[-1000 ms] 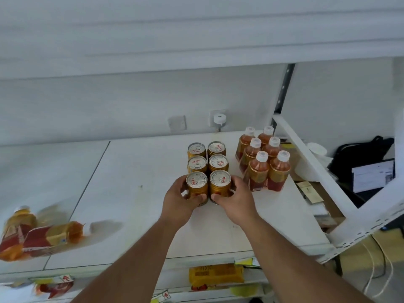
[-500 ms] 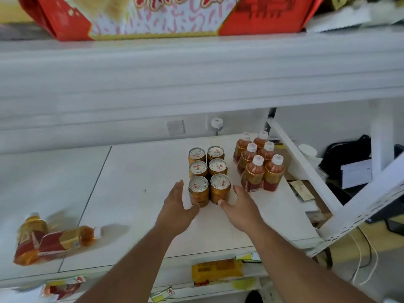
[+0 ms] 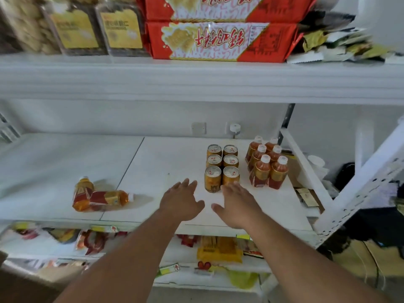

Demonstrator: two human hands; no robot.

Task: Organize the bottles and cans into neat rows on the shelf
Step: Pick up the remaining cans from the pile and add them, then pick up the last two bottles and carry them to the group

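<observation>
Several gold cans [image 3: 222,166] stand in two neat rows on the white shelf [image 3: 157,162]. Right of them, several amber bottles [image 3: 267,162] with white caps stand in two rows. Far to the left, two more amber bottles [image 3: 100,196] lie on their sides near the shelf's front. My left hand [image 3: 182,201] and my right hand [image 3: 238,204] hover just in front of the cans, fingers spread, holding nothing. The right hand's fingertips overlap the front right can in the view.
The shelf above carries red biscuit packs [image 3: 218,40] and yellow-labelled tubs [image 3: 96,29]. Snack bags [image 3: 219,250] lie on the lower shelf. A slanted white shelf bracket [image 3: 360,178] and a cluttered gap with cardboard and cables lie to the right.
Both hands let go of the front two cans and drew back toward me, opening. The camera tilted up, bringing the upper shelf into view.
</observation>
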